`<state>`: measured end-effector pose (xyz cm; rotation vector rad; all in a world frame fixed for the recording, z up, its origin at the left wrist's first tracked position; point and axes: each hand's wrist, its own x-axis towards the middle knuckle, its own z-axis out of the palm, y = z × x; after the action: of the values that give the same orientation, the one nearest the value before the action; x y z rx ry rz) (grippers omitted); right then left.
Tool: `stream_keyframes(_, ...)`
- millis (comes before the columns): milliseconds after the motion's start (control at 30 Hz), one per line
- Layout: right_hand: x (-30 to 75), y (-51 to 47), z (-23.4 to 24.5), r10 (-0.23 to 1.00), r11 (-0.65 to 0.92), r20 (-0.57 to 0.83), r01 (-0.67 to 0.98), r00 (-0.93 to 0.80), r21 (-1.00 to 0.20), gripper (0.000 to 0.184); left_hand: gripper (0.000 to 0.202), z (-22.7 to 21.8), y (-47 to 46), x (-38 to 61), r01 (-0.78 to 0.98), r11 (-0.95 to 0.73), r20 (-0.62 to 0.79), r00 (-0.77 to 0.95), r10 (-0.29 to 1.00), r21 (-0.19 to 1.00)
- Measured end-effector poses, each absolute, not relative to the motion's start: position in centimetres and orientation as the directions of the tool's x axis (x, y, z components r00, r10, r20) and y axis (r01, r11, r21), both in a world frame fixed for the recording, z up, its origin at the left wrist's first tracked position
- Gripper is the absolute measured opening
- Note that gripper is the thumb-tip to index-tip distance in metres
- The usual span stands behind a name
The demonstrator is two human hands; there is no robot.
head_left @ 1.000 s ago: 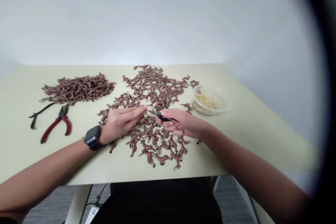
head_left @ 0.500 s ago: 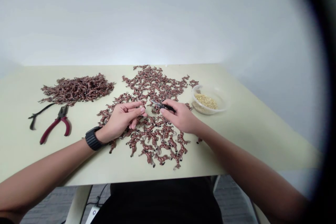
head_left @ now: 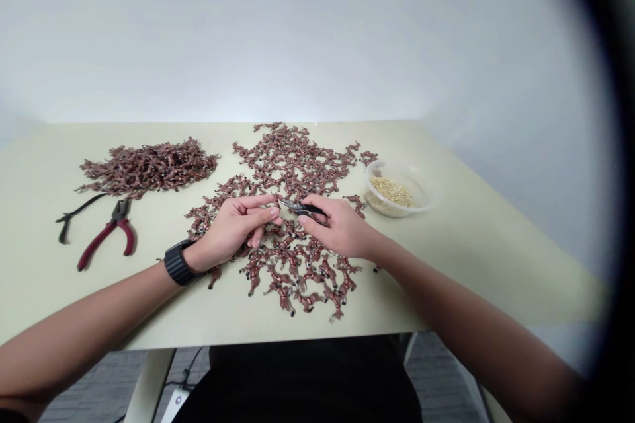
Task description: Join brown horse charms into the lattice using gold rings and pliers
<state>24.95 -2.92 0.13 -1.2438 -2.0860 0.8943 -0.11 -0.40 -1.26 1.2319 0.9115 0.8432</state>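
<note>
Between its thumb and index finger, my left hand [head_left: 241, 223] pinches a small brown animal figurine [head_left: 276, 202], mostly covered by the fingertips. My right hand [head_left: 342, 225] is closed around the black handles of small pliers [head_left: 303, 207]. Their metal jaws point left and meet the figurine at my left fingertips; whether they grip it is too small to make out. Under and around both hands spreads a loose layer of similar brown figurines [head_left: 297, 162], which look like deer or horses with dark hooves.
At the back left lies a dense heap of brown figurines [head_left: 149, 168]. Red-handled pliers [head_left: 113, 231] and a black tool [head_left: 69, 218] rest in front of it. A clear round tub [head_left: 421, 201] of small gold pieces [head_left: 391, 192] stands right of the spread figurines on the pale table [head_left: 476, 264].
The pliers in my right hand have moved left, closing the gap to the figurine at my left fingertips. My left hand keeps its pinch, with the index finger straighter.
</note>
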Motion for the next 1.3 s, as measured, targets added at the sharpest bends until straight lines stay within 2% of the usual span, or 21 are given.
stream_keyframes(300, 24.9, -2.9, 0.1, 0.898, 0.294, 0.072, 0.470, -0.434, -0.833, 0.029, 0.041, -1.4, -0.6, 0.0, 0.025, 0.092, -0.094, 0.410, 0.907, 0.995)
stream_keyframes(367, 24.9, -2.9, 0.1, 0.896, 0.229, 0.022, 0.417, -0.444, -0.880, 0.031, 0.042, -1.4, -0.8, 0.0, 0.092, -0.014, -0.025, 0.405, 0.914, 0.996)
stream_keyframes(433, 25.0, -2.9, 0.3, 0.872, 0.079, -0.086, 0.311, -0.483, -0.947, 0.033, 0.040, -1.5, -0.8, -0.4, 0.191, -0.233, 0.144, 0.392, 0.909, 0.954)
stream_keyframes(500, 25.1, -2.8, 0.6, 0.792, -0.147, -0.220, 0.172, -0.569, -0.974, 0.034, 0.034, -1.7, -0.4, -1.3, 0.304, -0.536, 0.400, 0.409, 0.820, 0.788)
stream_keyframes(567, 25.3, -2.8, 0.9, 0.674, -0.369, -0.317, 0.068, -0.668, -0.927, 0.034, 0.035, -1.9, 0.1, -2.4, 0.386, -0.789, 0.614, 0.495, 0.615, 0.479)
stream_keyframes(633, 25.4, -2.7, 1.1, 0.589, -0.500, -0.365, 0.030, -0.721, -0.866, 0.034, 0.041, -1.9, 0.6, -3.2, 0.409, -0.877, 0.643, 0.607, 0.467, 0.252)
stream_keyframes(667, 25.4, -2.7, 1.2, 0.575, -0.527, -0.378, 0.024, -0.726, -0.849, 0.034, 0.043, -1.8, 0.6, -3.3, 0.411, -0.887, 0.643, 0.625, 0.442, 0.211)
stream_keyframes(700, 25.4, -2.6, 1.2, 0.582, -0.528, -0.382, 0.024, -0.718, -0.849, 0.034, 0.042, -1.7, 0.6, -3.1, 0.420, -0.877, 0.644, 0.609, 0.463, 0.234)
stream_keyframes(733, 25.4, -2.6, 1.1, 0.615, -0.496, -0.373, 0.027, -0.695, -0.868, 0.034, 0.040, -1.7, 0.5, -2.8, 0.432, -0.844, 0.647, 0.552, 0.526, 0.317)
stream_keyframes(767, 25.3, -2.6, 1.0, 0.672, -0.432, -0.349, 0.038, -0.653, -0.901, 0.034, 0.038, -1.6, 0.3, -2.4, 0.425, -0.785, 0.621, 0.482, 0.618, 0.452)
stream_keyframes(833, 25.2, -2.7, 0.8, 0.814, -0.215, -0.246, 0.120, -0.526, -0.969, 0.033, 0.040, -1.4, -0.1, -1.4, 0.354, -0.532, 0.409, 0.368, 0.835, 0.769)
stream_keyframes(900, 25.2, -2.8, 0.6, 0.912, 0.039, -0.079, 0.278, -0.402, -0.960, 0.030, 0.046, -1.2, -0.3, -0.6, 0.198, -0.243, 0.166, 0.341, 0.925, 0.950)
stream_keyframes(967, 25.1, -2.8, 0.4, 0.934, 0.223, 0.066, 0.429, -0.350, -0.875, 0.027, 0.048, -1.1, -0.4, -0.2, 0.062, -0.035, 0.010, 0.354, 0.935, 0.997)
stream_keyframes(1033, 25.1, -2.8, 0.2, 0.922, 0.321, 0.135, 0.518, -0.363, -0.793, 0.024, 0.047, -1.1, -0.3, -0.2, -0.008, 0.077, -0.068, 0.371, 0.926, 0.997)
stream_keyframes(1300, 25.0, -2.8, -0.1, 0.874, 0.460, 0.225, 0.585, -0.431, -0.668, 0.022, 0.037, -1.1, -0.4, -0.3, -0.089, 0.189, -0.132, 0.442, 0.887, 0.978)
